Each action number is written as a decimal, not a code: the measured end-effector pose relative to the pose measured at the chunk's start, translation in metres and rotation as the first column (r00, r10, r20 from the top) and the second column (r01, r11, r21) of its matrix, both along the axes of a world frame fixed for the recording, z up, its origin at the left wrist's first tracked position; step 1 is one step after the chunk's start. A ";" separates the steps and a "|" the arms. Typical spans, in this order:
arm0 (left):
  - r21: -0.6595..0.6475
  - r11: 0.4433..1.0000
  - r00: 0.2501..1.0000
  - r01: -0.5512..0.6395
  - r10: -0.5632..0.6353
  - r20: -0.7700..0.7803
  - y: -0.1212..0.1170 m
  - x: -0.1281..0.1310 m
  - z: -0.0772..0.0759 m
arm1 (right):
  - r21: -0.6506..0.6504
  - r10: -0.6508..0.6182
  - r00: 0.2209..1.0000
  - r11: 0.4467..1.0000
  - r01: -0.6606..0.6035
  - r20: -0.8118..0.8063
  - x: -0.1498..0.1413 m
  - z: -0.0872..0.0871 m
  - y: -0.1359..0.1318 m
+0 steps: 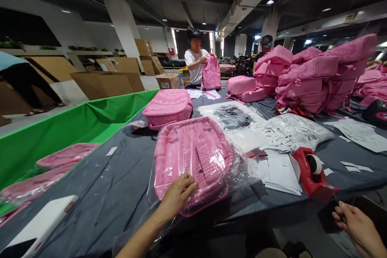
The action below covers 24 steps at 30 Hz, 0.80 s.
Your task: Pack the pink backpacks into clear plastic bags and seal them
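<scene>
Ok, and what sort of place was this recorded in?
Probably a packing area in a bag factory or warehouse: piled pink backpacks, a plastic-wrapped backpack and a red tape dispenser on the table, and cardboard boxes beyond.

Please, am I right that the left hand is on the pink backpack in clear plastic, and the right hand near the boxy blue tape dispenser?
Not quite: the boxy tape dispenser is red, not blue, as the head view shows. The left hand is on the pink backpack in clear plastic, with the right hand near the dispenser.
</scene>
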<state>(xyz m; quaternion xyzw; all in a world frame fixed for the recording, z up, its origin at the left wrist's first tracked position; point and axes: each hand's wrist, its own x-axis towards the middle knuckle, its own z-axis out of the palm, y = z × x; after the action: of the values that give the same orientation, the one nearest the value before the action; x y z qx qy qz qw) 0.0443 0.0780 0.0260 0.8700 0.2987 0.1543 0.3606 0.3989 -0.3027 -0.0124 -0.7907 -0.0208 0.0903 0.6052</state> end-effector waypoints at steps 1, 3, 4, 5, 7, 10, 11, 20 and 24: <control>0.000 1.000 1.000 -0.001 0.001 0.002 0.000 0.000 0.000 | 0.123 0.044 0.993 0.992 -0.031 -0.111 -0.014 -0.003 0.012; 0.003 1.000 1.000 -0.009 0.009 0.005 -0.001 0.000 0.001 | 0.299 0.258 0.923 0.939 -0.170 -0.287 -0.043 -0.003 0.040; 0.005 1.000 1.000 -0.012 0.012 0.004 -0.002 0.000 0.002 | 0.352 0.383 0.866 0.897 -0.266 -0.321 -0.058 0.002 0.055; 0.007 1.000 1.000 -0.012 0.012 0.001 -0.003 0.000 0.003 | 0.388 0.497 0.805 0.846 -0.366 -0.324 -0.073 0.009 0.070; 0.016 1.000 1.000 -0.011 0.011 -0.013 -0.006 0.000 0.006 | 0.395 0.685 0.679 0.718 -0.573 -0.262 -0.096 0.031 0.098; 0.030 0.998 0.998 -0.048 0.049 -0.026 -0.007 0.002 0.009 | 0.197 0.932 0.361 0.361 -0.912 -0.039 -0.110 0.077 0.150; 0.030 0.997 0.997 -0.065 0.066 -0.028 -0.007 0.003 0.009 | 0.072 0.980 0.195 0.191 -0.979 0.050 -0.111 0.092 0.172; 0.061 0.995 0.995 -0.078 0.081 -0.052 -0.006 0.004 0.007 | -0.834 0.892 -0.451 -0.270 -0.482 -0.028 -0.111 0.109 0.332; 0.084 0.994 0.995 -0.069 0.074 -0.062 -0.003 0.004 0.004 | -0.853 0.950 -0.310 -0.139 -0.502 0.027 -0.087 0.097 0.346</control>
<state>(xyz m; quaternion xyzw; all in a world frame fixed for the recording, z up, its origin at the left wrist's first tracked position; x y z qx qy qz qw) 0.0483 0.0748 0.0300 0.8773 0.3345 0.1508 0.3093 0.3119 0.0428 0.0844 -0.5992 -0.7844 0.1584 0.0218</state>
